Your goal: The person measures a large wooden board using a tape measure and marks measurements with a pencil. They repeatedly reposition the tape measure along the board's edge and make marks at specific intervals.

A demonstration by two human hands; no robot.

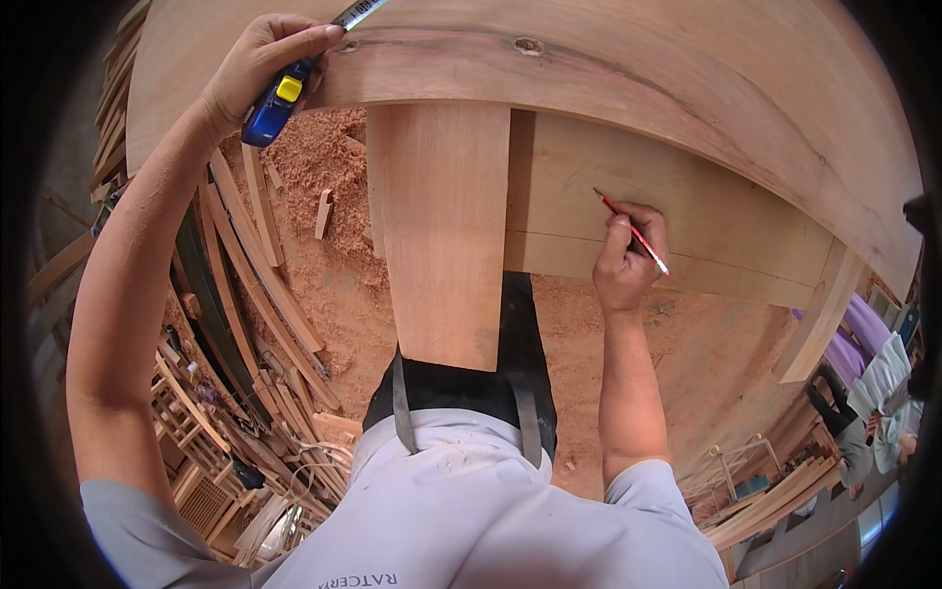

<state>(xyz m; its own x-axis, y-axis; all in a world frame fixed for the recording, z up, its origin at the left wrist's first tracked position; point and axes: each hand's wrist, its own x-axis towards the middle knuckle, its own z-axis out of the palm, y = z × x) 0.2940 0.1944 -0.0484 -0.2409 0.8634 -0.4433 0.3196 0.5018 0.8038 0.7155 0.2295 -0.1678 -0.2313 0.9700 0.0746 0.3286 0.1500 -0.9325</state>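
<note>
My left hand is wrapped round a blue tape measure with a yellow button, at the upper left. Its metal blade runs out past my thumb toward the top edge, over a large wooden panel with dark knots. On the right, my right hand grips a red pencil between thumb and fingers. The pencil's dark tip points up and left, in front of a lower tan board that bears a long straight line. Whether the tip touches that board, I cannot tell.
A wide plank juts from under the panel toward my waist. Sawdust covers the floor. Long wood strips and slatted pieces lie at the left. A wooden leg stands at the right, with stacked boards lower down.
</note>
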